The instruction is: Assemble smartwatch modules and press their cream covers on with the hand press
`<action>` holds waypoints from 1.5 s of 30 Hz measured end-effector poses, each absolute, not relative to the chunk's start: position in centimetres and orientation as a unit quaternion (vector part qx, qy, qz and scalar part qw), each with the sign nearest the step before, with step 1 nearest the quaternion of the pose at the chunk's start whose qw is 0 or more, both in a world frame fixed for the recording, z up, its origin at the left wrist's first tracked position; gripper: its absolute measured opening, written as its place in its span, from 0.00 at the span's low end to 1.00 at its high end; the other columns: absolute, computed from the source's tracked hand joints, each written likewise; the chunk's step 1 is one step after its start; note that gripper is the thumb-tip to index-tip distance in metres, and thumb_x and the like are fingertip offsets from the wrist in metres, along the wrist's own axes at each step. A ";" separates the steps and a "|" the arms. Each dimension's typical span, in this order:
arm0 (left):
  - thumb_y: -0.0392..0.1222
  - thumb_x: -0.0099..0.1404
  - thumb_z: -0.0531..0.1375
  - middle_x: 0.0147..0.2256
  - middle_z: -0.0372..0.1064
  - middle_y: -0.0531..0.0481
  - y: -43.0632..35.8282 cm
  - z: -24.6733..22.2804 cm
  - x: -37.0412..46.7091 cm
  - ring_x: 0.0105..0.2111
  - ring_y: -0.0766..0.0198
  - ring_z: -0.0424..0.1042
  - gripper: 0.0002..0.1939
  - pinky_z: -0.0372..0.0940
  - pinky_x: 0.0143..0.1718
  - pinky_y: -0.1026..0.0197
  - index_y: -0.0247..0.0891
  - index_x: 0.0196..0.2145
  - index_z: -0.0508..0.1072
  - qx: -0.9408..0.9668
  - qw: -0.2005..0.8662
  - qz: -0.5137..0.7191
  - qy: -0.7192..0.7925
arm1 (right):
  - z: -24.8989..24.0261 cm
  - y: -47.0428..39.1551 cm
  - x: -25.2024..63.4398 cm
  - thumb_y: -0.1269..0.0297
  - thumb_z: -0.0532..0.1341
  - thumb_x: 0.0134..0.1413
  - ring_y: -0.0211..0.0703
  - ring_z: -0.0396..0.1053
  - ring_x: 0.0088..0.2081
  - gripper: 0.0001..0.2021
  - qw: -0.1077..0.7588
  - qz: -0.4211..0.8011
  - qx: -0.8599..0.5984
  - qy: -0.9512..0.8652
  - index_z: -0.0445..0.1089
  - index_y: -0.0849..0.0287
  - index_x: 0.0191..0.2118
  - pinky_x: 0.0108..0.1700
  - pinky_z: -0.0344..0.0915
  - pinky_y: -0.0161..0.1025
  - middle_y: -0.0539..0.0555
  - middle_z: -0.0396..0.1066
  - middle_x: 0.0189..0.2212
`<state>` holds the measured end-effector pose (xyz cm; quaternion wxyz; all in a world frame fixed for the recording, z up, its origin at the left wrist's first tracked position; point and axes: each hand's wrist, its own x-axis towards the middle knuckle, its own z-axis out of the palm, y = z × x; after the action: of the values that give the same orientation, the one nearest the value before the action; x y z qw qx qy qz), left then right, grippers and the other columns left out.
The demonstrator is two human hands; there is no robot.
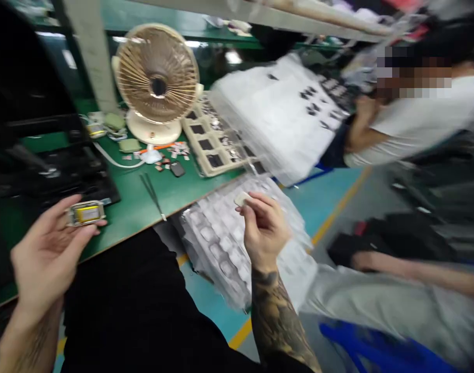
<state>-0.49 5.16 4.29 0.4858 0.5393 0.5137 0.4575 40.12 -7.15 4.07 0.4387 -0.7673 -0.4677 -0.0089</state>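
Observation:
My left hand (pixel 52 248) is closed around the edges of a small open device casing with a yellow battery (pixel 87 213) inside, held above the green bench at the left. Out over the white plastic trays (pixel 221 248), my right hand (pixel 266 225) pinches a small pale, flat piece (pixel 241 199) between thumb and fingers. Its exact kind is too blurred to make out. Between the hands, black tweezers (pixel 153 196) lie near the edge of the green bench (pixel 133 220).
A fan (pixel 157 83) stands on the bench beside a beige compartment tray (pixel 209 140) of small parts. Black equipment (pixel 54 171) fills the left. White sheets with black pieces (pixel 275 109) lie at the back right. A co-worker (pixel 411 114) sits there; another person's arm (pixel 415 269) shows lower right.

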 end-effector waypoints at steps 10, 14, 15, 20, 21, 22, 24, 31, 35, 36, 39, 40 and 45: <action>0.39 0.72 0.74 0.51 0.88 0.40 5.6 5.4 1.3 0.42 0.53 0.90 0.26 0.86 0.45 0.57 0.37 0.66 0.82 0.452 0.598 0.486 0.449 | 5.8 4.7 21.5 0.80 0.69 0.66 0.54 0.80 0.58 0.25 0.538 0.214 -0.422 -0.697 0.79 0.50 0.64 0.59 0.82 0.57 0.59 0.82 0.58; 0.38 0.73 0.74 0.59 0.85 0.39 5.4 5.1 1.1 0.50 0.52 0.89 0.27 0.85 0.52 0.58 0.41 0.68 0.81 0.427 0.627 0.497 0.422 | 5.6 6.4 19.8 0.80 0.70 0.66 0.54 0.78 0.59 0.24 0.512 0.223 -0.402 -0.726 0.79 0.51 0.63 0.62 0.80 0.60 0.58 0.83 0.58; 0.38 0.74 0.73 0.59 0.85 0.38 5.4 5.1 1.0 0.51 0.52 0.89 0.27 0.85 0.53 0.58 0.41 0.68 0.80 0.427 0.631 0.500 0.413 | 5.5 6.6 19.7 0.80 0.69 0.66 0.54 0.78 0.59 0.24 0.507 0.226 -0.401 -0.729 0.79 0.51 0.63 0.63 0.79 0.59 0.58 0.83 0.58; 0.39 0.77 0.71 0.55 0.88 0.41 5.7 5.7 0.8 0.48 0.55 0.90 0.20 0.84 0.51 0.62 0.41 0.64 0.84 0.426 0.623 0.523 0.396 | 5.0 6.2 20.3 0.77 0.70 0.66 0.57 0.77 0.64 0.27 0.498 0.246 -0.392 -0.733 0.77 0.48 0.67 0.66 0.78 0.61 0.58 0.79 0.63; 0.39 0.78 0.70 0.52 0.88 0.43 5.8 5.8 0.9 0.45 0.56 0.90 0.17 0.84 0.49 0.63 0.42 0.62 0.85 0.425 0.619 0.525 0.401 | 4.9 6.1 20.4 0.74 0.70 0.67 0.58 0.76 0.65 0.27 0.504 0.258 -0.400 -0.721 0.76 0.48 0.68 0.67 0.77 0.63 0.59 0.78 0.65; 0.40 0.79 0.69 0.50 0.89 0.44 5.8 5.8 0.9 0.43 0.58 0.90 0.16 0.84 0.48 0.63 0.42 0.61 0.85 0.427 0.617 0.524 0.404 | 4.8 6.0 20.5 0.71 0.70 0.68 0.59 0.75 0.66 0.26 0.510 0.275 -0.412 -0.703 0.75 0.48 0.69 0.68 0.76 0.63 0.60 0.77 0.66; 0.40 0.80 0.68 0.50 0.89 0.45 5.8 5.8 0.8 0.41 0.59 0.90 0.16 0.84 0.48 0.63 0.43 0.62 0.85 0.439 0.616 0.517 0.401 | 4.6 6.1 20.7 0.67 0.69 0.71 0.59 0.76 0.65 0.22 0.516 0.316 -0.432 -0.669 0.77 0.49 0.67 0.67 0.77 0.62 0.61 0.78 0.63; 0.39 0.81 0.67 0.59 0.86 0.49 5.7 5.4 0.0 0.54 0.58 0.88 0.19 0.80 0.58 0.65 0.50 0.65 0.84 0.554 0.540 0.475 0.420 | 4.8 6.8 20.9 0.65 0.69 0.72 0.50 0.81 0.52 0.07 0.519 0.356 -0.405 -0.663 0.82 0.52 0.52 0.55 0.81 0.51 0.58 0.82 0.50; 0.39 0.80 0.67 0.53 0.89 0.51 5.6 5.5 0.3 0.45 0.60 0.90 0.16 0.82 0.53 0.64 0.48 0.61 0.86 0.575 0.500 0.482 0.433 | 5.0 6.3 20.6 0.67 0.65 0.74 0.50 0.81 0.50 0.07 0.512 0.300 -0.432 -0.679 0.80 0.54 0.51 0.54 0.81 0.51 0.59 0.82 0.49; 0.38 0.79 0.68 0.53 0.89 0.52 5.5 5.5 0.5 0.46 0.60 0.90 0.16 0.82 0.54 0.65 0.48 0.60 0.87 0.582 0.479 0.486 0.442 | 5.0 6.1 20.5 0.67 0.64 0.74 0.50 0.81 0.50 0.07 0.512 0.286 -0.438 -0.682 0.80 0.54 0.51 0.54 0.81 0.51 0.59 0.81 0.49; 0.36 0.77 0.70 0.51 0.89 0.53 5.0 5.2 0.9 0.45 0.60 0.90 0.16 0.81 0.53 0.65 0.49 0.58 0.88 0.603 0.415 0.507 0.455 | 5.1 5.9 20.4 0.67 0.62 0.75 0.50 0.81 0.49 0.07 0.508 0.274 -0.444 -0.686 0.79 0.55 0.50 0.52 0.80 0.50 0.59 0.81 0.47; 0.36 0.77 0.70 0.50 0.89 0.53 4.9 5.1 0.9 0.43 0.60 0.90 0.16 0.82 0.52 0.65 0.49 0.58 0.88 0.605 0.403 0.512 0.457 | 5.1 5.9 20.4 0.67 0.62 0.75 0.49 0.80 0.49 0.07 0.504 0.277 -0.444 -0.687 0.78 0.55 0.50 0.52 0.80 0.49 0.59 0.81 0.47; 0.36 0.79 0.67 0.47 0.90 0.50 4.8 5.1 0.8 0.40 0.58 0.90 0.14 0.82 0.46 0.63 0.44 0.58 0.87 0.607 0.414 0.504 0.454 | 5.2 6.3 20.2 0.58 0.61 0.78 0.48 0.80 0.46 0.10 0.479 0.294 -0.438 -0.702 0.76 0.56 0.47 0.49 0.79 0.48 0.58 0.79 0.43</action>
<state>0.78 4.77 5.12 0.4138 0.6074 0.4541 0.5036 20.24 6.34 5.21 0.4787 -0.4377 -0.7021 0.2938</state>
